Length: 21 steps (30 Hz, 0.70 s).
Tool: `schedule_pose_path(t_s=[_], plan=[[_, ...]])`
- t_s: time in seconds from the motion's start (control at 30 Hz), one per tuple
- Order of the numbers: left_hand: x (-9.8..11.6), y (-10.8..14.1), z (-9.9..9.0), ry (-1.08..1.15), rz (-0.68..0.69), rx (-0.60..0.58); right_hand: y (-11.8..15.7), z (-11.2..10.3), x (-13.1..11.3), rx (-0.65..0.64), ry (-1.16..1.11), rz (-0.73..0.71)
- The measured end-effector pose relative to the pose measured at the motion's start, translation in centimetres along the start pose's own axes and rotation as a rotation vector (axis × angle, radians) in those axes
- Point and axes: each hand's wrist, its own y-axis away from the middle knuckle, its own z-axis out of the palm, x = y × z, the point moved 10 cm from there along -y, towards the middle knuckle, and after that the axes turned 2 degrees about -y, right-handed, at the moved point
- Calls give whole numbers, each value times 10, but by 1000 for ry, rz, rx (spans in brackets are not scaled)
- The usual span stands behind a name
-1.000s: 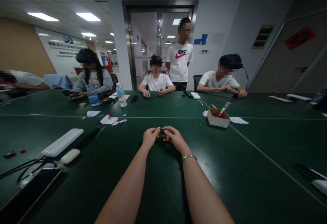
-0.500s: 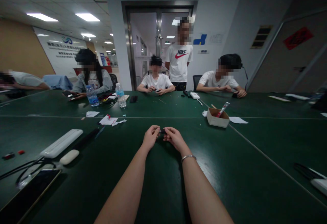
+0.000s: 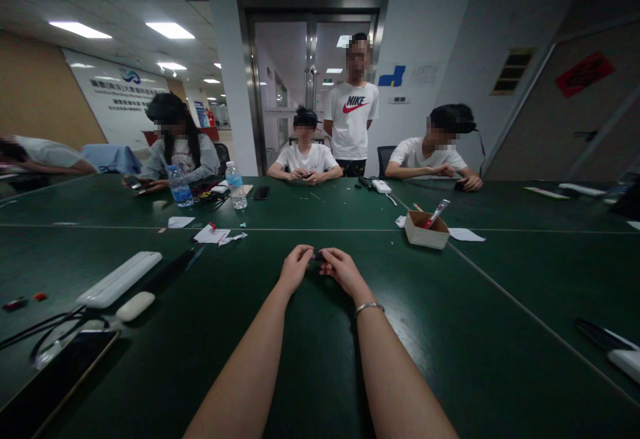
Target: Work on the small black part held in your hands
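Note:
Both my hands meet over the middle of the green table (image 3: 320,372). Between their fingertips is a small dark object (image 3: 317,257), too small to identify. My left hand (image 3: 297,267) pinches its left end. My right hand (image 3: 341,269) grips its right end between thumb and fingers, and a silver bracelet (image 3: 370,307) circles that wrist. The object is held just above the tabletop, mostly covered by the fingers.
A small cardboard box (image 3: 425,235) holding a red-and-silver item stands ahead right. Paper scraps (image 3: 213,233) and two bottles (image 3: 236,185) are ahead left. At left lie a white power bank (image 3: 121,279), a white case (image 3: 136,306), cables and a phone (image 3: 60,379). Several people are across the table.
My hands stay nearly still, both holding the small dark object. Across the table, the seated person in the middle has brought their hands slightly closer together.

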Motion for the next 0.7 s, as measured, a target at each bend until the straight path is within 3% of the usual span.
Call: schedule_pose_path(t_s=[0.17, 0.7], plan=[[6, 0, -1, -18, 55, 9, -1, 0, 0, -10, -2, -8], [2, 1, 3, -11, 18, -38, -1, 1, 0, -18, 21, -7]])
